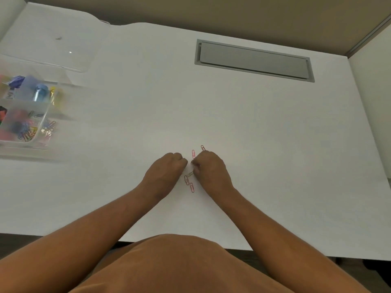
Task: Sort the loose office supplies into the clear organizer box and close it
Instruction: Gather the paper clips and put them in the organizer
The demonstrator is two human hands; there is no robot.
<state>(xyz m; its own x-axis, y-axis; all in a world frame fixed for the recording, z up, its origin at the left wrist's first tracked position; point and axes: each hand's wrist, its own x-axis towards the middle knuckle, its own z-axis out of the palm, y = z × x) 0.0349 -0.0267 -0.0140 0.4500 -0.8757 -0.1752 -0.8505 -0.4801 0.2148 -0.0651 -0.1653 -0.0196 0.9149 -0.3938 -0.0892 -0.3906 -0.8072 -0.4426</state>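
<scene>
Several pink paper clips (193, 153) lie loose on the white desk (275, 144) in the middle. Two of them (187, 179) rest between my wrists. My left hand (167, 168) is curled into a fist just left of the clips; what it holds is hidden. My right hand (209, 168) has its fingertips pinched on a pale paper clip (190, 174) at the desk surface. The clear organizer box (44, 115) stands at the far left with its lid (53, 43) open behind it. Its compartments hold coloured clips and other small supplies.
A grey cable hatch (254, 60) is set into the desk at the back right. A beige partition wall (232, 15) runs behind the desk. The desk's front edge lies close to my body.
</scene>
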